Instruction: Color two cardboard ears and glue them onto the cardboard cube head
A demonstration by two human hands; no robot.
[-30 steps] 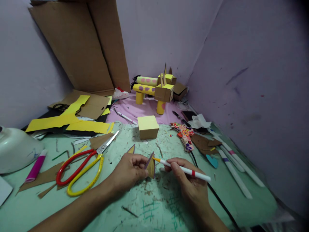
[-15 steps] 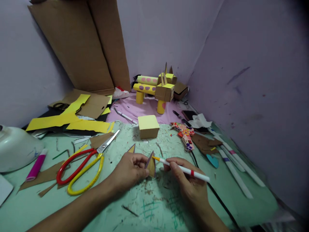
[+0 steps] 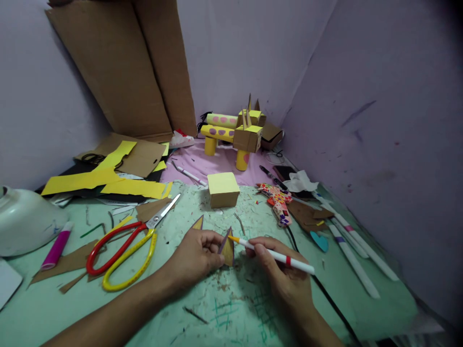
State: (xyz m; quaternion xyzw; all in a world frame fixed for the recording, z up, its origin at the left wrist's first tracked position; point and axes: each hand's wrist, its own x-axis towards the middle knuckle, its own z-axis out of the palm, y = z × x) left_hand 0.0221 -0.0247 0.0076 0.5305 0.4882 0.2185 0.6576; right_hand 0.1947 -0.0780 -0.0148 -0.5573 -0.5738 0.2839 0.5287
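Observation:
My left hand [image 3: 202, 253] pinches a pointed cardboard piece [image 3: 227, 250], coloured yellow inside a purple outline. A second piece of the same look, a yellow cardboard point [image 3: 197, 224], shows just behind that hand's knuckles; whether the hand grips it I cannot tell. In my right hand [image 3: 280, 265] is a white marker [image 3: 277, 255] with a red band, held like a pen. Its yellow-orange tip meets the held piece near the purple edge. Beyond both hands sits a small cardboard box [image 3: 223, 195] with a pale yellow top.
Red-and-yellow scissors [image 3: 144, 236] and a purple glue stick [image 3: 56, 248] lie at left. A floral-covered glue gun [image 3: 278, 202] with a black cord and several white markers [image 3: 349, 260] lie at right. Yellow cardboard animals [image 3: 238, 132] stand at the back.
The view has shifted very slightly. Both hands keep the same hold, and the marker tip stays at almost the same spot on the cardboard piece.

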